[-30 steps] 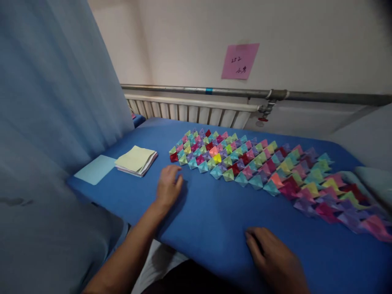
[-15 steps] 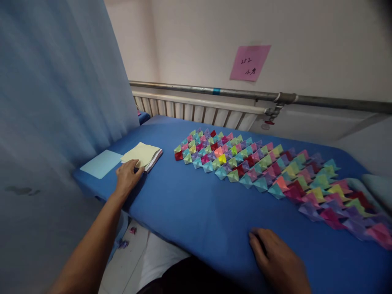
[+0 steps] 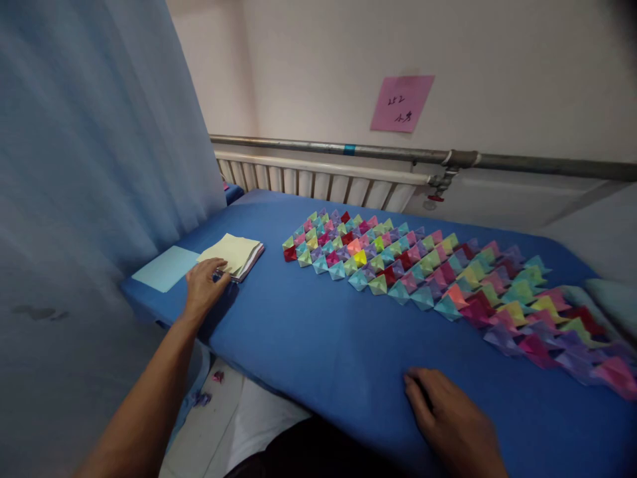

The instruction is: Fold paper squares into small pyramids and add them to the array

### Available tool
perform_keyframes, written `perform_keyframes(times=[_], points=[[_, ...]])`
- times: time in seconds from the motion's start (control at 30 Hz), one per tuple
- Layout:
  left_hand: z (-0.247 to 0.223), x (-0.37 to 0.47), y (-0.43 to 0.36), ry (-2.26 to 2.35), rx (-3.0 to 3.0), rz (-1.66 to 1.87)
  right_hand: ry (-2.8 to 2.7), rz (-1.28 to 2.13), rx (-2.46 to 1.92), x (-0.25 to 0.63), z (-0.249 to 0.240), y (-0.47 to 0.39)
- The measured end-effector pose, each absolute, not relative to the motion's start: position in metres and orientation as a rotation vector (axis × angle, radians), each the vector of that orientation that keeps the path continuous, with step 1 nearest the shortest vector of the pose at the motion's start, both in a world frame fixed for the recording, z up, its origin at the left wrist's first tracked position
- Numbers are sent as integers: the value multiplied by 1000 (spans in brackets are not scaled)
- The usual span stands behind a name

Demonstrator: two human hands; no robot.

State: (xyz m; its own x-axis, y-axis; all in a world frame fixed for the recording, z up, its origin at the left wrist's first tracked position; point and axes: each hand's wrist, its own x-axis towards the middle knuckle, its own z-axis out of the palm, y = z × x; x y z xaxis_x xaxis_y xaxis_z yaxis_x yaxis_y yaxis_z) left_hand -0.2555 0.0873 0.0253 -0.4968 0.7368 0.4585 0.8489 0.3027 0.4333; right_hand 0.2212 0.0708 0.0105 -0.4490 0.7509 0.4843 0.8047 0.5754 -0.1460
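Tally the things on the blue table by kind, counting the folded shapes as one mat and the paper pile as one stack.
Mat of folded shapes: 1
Paper stack: 1
Loose blue sheet: 1
Hands on the table: 2, left hand at the stack, right hand flat
Total: 5

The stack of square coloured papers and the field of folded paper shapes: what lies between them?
Only bare blue table cover separates the paper stack from the folded shapes, in the head view.

We see a paper stack [image 3: 235, 254] lying flat near the left end of the blue counter [image 3: 318, 332], its top sheet pale yellow, with pink and white edges showing beneath; its near corner touches the left hand [image 3: 203, 287].
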Motion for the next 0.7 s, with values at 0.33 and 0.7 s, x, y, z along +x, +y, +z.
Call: perform_keyframes(times=[0.33,0.7], points=[[29,-250,97,-2479,-1400,-1169,-2287,-131,-1238,221,10,71],[46,-233,82,-2377,-1234,-1561,-2286,-117,-1245,220,9,72]])
